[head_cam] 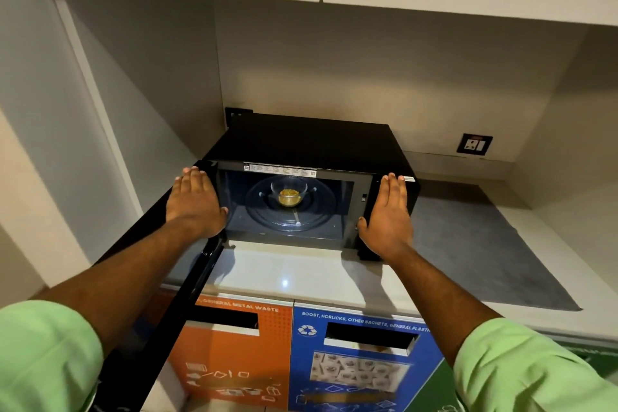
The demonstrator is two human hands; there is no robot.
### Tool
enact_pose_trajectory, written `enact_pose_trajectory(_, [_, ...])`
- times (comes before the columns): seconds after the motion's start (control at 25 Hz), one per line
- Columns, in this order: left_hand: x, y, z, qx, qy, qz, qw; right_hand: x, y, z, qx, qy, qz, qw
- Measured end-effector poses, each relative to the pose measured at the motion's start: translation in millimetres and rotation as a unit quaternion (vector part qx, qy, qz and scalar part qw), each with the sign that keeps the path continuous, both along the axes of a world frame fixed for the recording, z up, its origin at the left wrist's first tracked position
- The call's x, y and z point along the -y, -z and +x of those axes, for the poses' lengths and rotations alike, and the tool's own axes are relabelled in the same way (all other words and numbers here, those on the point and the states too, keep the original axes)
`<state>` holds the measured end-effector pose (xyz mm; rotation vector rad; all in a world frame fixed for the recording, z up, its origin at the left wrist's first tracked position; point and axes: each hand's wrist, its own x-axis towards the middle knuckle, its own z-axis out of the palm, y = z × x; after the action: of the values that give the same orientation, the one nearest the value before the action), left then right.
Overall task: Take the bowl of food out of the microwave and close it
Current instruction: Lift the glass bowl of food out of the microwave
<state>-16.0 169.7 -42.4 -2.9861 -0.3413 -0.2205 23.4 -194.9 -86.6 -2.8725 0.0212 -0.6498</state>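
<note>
A black microwave [311, 140] stands on the counter with its door [174, 281] swung wide open to the left. Inside, a clear glass bowl [289, 191] with yellow food sits at the centre of the glass turntable [321, 214]. My left hand [195, 201] is flat, fingers together, in front of the cavity's left edge. My right hand [388, 211] is flat in front of the control panel on the right. Both hands hold nothing and are apart from the bowl.
A pale counter [284, 274] runs in front of the microwave, with a grey mat [485, 244] to the right. Below stand an orange waste bin [234, 354] and a blue recycling bin [361, 361]. A wall socket [474, 144] is at back right. Cabinets hang overhead.
</note>
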Motion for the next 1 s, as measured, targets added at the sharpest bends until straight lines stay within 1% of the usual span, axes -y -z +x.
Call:
enact_pose_trajectory(0.12, [0.0, 1.0, -2.2, 0.001, 0.019, 0.018, 1.000, -9.1, -3.8, -2.7, 0.003, 0.008, 0.015, 1.000])
enact_pose_trajectory(0.2, [2.8, 0.8, -2.9, 0.014, 0.016, 0.011, 1.000, -22.8, -1.8, -9.4, 0.014, 0.004, 0.056, 0.998])
enact_pose_trajectory(0.28, [5.3, 1.4, -3.1, 0.029, 0.024, 0.003, 0.999, -40.9, 7.7, -18.7, 0.033, -0.019, 0.099, 0.994])
enact_pose_trajectory(0.36, [10.5, 5.4, -1.2, 0.047, 0.058, -0.021, 0.997, -57.0, 20.3, -23.6, 0.030, -0.057, 0.144, 0.987])
enact_pose_trajectory(0.44, [19.2, 14.8, 1.8, 0.063, 0.110, -0.100, 0.987, -70.5, 30.1, -21.8, 0.001, -0.086, 0.197, 0.977])
enact_pose_trajectory(0.52, [30.4, 28.1, 3.9, 0.065, 0.137, -0.227, 0.962, -83.8, 39.0, -15.1, -0.021, -0.110, 0.234, 0.966])
enact_pose_trajectory(0.6, [43.6, 45.8, 5.5, 0.069, 0.129, -0.340, 0.929, -95.3, 48.3, -8.0, -0.034, -0.129, 0.255, 0.958])
enact_pose_trajectory(0.68, [56.5, 63.1, 13.5, 0.060, 0.111, -0.418, 0.900, -102.7, 59.5, 3.6, -0.053, -0.134, 0.271, 0.952])
enact_pose_trajectory(0.76, [66.3, 74.3, 27.9, 0.056, 0.082, -0.467, 0.878, -106.7, 66.6, 20.6, -0.074, -0.130, 0.298, 0.943])
enact_pose_trajectory(0.88, [70.4, 85.6, 59.2, 0.077, 0.029, -0.494, 0.866, -113.7, 70.2, 51.5, -0.104, -0.102, 0.351, 0.925])
enact_pose_trajectory(0.96, [68.1, 100.5, 88.5, 0.093, 0.011, -0.516, 0.851, -119.8, 79.5, 78.3, -0.121, -0.078, 0.407, 0.902])
enact_pose_trajectory(1.0, [66.5, 110.1, 105.2, 0.104, 0.004, -0.533, 0.840, -122.4, 85.6, 94.3, -0.123, -0.070, 0.445, 0.884])
